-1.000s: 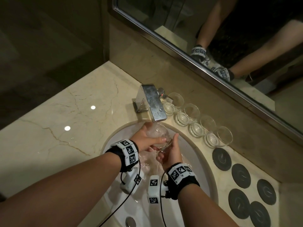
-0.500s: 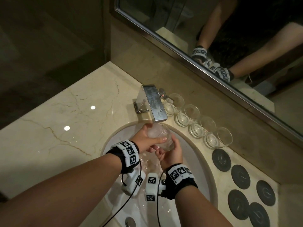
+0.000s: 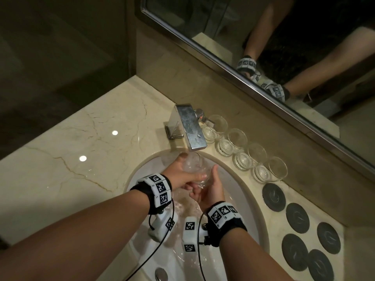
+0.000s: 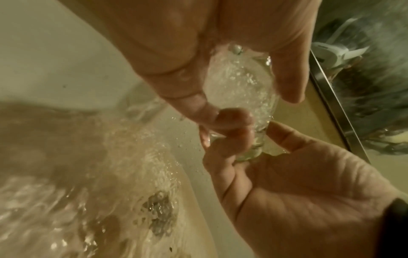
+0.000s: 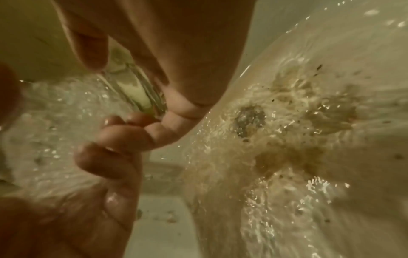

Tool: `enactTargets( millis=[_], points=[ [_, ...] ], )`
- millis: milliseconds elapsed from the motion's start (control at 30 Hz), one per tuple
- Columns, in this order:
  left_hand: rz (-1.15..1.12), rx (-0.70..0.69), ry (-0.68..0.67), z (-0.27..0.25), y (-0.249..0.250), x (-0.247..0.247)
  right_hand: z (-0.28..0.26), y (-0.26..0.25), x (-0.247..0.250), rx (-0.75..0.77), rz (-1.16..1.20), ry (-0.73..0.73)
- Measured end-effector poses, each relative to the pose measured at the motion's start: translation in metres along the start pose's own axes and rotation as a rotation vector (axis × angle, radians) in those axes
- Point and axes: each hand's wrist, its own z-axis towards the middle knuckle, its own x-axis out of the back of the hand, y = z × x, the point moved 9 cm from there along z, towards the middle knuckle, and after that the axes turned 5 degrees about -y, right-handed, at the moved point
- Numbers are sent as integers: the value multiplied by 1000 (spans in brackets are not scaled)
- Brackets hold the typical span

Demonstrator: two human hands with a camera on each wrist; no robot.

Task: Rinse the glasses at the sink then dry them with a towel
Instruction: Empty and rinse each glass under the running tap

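Under the chrome faucet (image 3: 189,128), over the white sink (image 3: 245,201), both my hands hold one clear glass (image 3: 192,163). Water runs into and over it. My left hand (image 3: 182,175) wraps its side, with thumb and fingers round the wet wall of the glass (image 4: 243,87). My right hand (image 3: 213,189) grips the lower end, its thumb up along the side. In the right wrist view the thick base of the glass (image 5: 134,90) sits between my right thumb and fingers. My left fingers (image 5: 114,139) curl just below it.
Several clear glasses (image 3: 241,157) stand in a row on the marble counter (image 3: 81,138) behind the sink, right of the faucet. Several dark round coasters (image 3: 297,218) lie at the right. A mirror (image 3: 263,47) runs along the back wall. Water swirls round the drain (image 5: 249,120).
Both hands have lifted the glass a little closer under the spout and turned it. My right hand has shifted round its base.
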Motion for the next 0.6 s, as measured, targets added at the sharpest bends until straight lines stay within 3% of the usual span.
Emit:
enactTargets(
  millis=[100, 267, 400, 500, 600],
  points=[
    [-17, -1, 38, 0, -3, 5, 0, -4, -5, 29, 107, -35],
    [67, 4, 29, -1, -3, 3, -3, 3, 9, -7, -38, 50],
    [19, 3, 43, -2, -5, 5, -2, 1, -1, -22, 101, 3],
    [19, 14, 53, -1, -5, 7, 1, 2, 17, 5, -34, 140],
    [38, -4, 33, -4, 1, 3, 1, 1, 9, 4, -20, 87]
  ],
)
